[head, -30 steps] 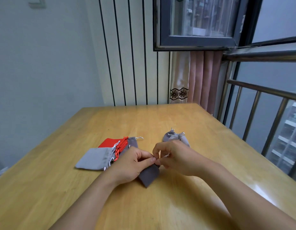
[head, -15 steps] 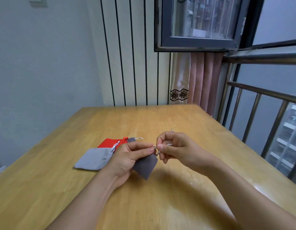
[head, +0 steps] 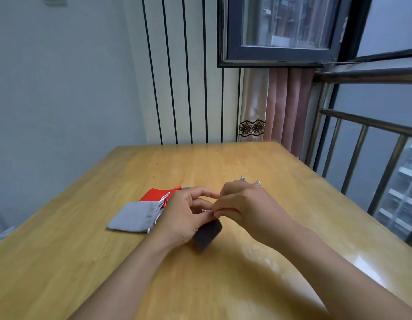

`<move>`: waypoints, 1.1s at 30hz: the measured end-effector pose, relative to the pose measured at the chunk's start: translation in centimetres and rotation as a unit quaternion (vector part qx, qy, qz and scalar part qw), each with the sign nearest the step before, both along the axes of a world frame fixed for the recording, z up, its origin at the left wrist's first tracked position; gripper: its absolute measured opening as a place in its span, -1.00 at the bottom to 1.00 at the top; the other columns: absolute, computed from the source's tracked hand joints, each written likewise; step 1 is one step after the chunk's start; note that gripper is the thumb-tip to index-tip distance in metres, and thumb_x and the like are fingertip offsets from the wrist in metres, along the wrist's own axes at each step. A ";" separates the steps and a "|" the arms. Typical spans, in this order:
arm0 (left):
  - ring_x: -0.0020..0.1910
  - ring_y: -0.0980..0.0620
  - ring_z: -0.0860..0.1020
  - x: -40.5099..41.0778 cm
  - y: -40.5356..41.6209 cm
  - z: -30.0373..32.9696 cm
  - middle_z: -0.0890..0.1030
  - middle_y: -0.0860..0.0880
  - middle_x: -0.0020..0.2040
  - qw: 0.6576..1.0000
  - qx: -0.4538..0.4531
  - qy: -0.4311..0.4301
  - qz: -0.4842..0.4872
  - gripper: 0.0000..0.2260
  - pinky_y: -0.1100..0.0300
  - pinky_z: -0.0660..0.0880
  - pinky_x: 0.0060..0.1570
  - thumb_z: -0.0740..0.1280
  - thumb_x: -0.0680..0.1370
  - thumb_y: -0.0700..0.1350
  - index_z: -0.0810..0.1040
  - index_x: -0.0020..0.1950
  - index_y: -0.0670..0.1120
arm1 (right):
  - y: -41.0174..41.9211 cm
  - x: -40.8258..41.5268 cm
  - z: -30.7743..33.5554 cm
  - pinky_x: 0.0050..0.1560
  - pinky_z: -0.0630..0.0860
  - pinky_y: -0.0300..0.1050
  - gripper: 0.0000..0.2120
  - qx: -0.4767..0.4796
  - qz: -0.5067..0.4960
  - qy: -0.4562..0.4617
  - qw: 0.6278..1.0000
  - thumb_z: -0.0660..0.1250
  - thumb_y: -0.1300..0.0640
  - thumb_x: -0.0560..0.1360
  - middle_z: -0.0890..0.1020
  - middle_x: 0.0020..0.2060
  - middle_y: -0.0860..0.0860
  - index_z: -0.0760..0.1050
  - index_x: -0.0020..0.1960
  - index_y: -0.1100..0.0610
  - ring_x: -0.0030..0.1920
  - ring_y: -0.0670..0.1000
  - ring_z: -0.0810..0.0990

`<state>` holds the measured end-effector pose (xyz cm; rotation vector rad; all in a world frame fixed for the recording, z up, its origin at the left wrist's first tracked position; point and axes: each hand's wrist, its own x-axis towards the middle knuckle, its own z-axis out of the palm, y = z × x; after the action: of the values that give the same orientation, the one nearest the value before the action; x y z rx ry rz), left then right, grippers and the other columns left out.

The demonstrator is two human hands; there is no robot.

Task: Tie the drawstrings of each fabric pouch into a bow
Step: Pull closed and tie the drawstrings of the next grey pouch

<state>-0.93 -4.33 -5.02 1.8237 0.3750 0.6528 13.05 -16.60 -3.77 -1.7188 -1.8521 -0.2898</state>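
Note:
A dark grey fabric pouch (head: 207,236) hangs just above the wooden table (head: 223,285), held between both hands. My left hand (head: 184,218) pinches its pale drawstring at the pouch's top, with the thumb stretched toward the right. My right hand (head: 244,209) pinches the same drawstring (head: 206,210) from the other side, its fingertips touching the left hand's. The pouch's mouth is hidden behind the fingers. A light grey pouch (head: 134,217) lies flat to the left, overlapping a red pouch (head: 155,195). Behind my right hand, only the strings of another grey pouch (head: 249,181) show.
The table runs back to a striped wall. A metal railing (head: 371,158) stands along its right edge, with a pink curtain (head: 285,107) in the corner under a window.
Both hands came down and toward me with the dark pouch after lifting it. The right hand has turned over the left hand's fingertips, and the pouch now hangs lower.

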 end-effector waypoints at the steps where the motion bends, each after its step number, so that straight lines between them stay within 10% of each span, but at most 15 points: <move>1: -0.17 0.01 0.68 -0.1 0.0 0.2 0.74 -0.09 -0.17 1.000 -0.014 0.003 -0.019 -0.78 0.17 0.59 -0.11 0.48 0.45 -0.24 0.62 0.05 -0.02 | 0.0 0.1 0.0 -0.16 0.49 0.04 -0.89 0.008 -0.004 0.036 0.999 0.39 -0.01 0.49 0.59 -0.24 -0.14 0.70 -0.12 -0.08 -0.19 -0.14 0.52; 8: -0.15 0.10 0.69 -0.8 -0.5 1.5 0.73 -0.07 -0.19 0.994 -0.066 0.000 -0.086 -0.71 0.39 0.51 -0.18 0.43 0.46 -0.32 0.55 0.14 -0.12 | -0.5 1.7 1.1 -0.22 0.49 -0.17 -0.93 -0.113 0.082 0.470 0.872 0.47 0.24 0.48 0.65 -0.28 0.14 0.71 -0.10 0.23 -0.28 0.00 0.53; 21: -0.24 0.21 0.65 0.0 -0.7 0.8 0.71 -0.06 -0.23 0.993 -0.097 -0.062 -0.006 -0.76 0.50 0.44 -0.39 0.43 0.47 -0.31 0.60 0.13 -0.17 | 0.6 0.9 -0.3 -0.32 0.43 -0.19 -0.90 -0.065 0.025 0.573 0.817 0.48 0.25 0.47 0.57 -0.34 0.12 0.63 -0.10 0.30 -0.39 -0.03 0.45; 33: -0.18 0.17 0.65 1.2 -0.6 -0.8 0.72 0.07 -0.22 0.991 -0.057 -0.089 0.086 -0.89 0.35 0.55 -0.09 0.42 0.50 -0.30 0.68 -0.13 -0.12 | 1.2 0.7 -1.6 -0.26 0.47 -0.24 -0.83 -0.072 0.013 0.625 0.777 0.42 0.23 0.53 0.57 -0.33 -0.01 0.65 0.02 0.35 -0.33 -0.10 0.50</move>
<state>0.29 -4.88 -5.84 1.6211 0.4435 0.8883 13.75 -15.41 -5.36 -1.3384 -0.8583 0.8571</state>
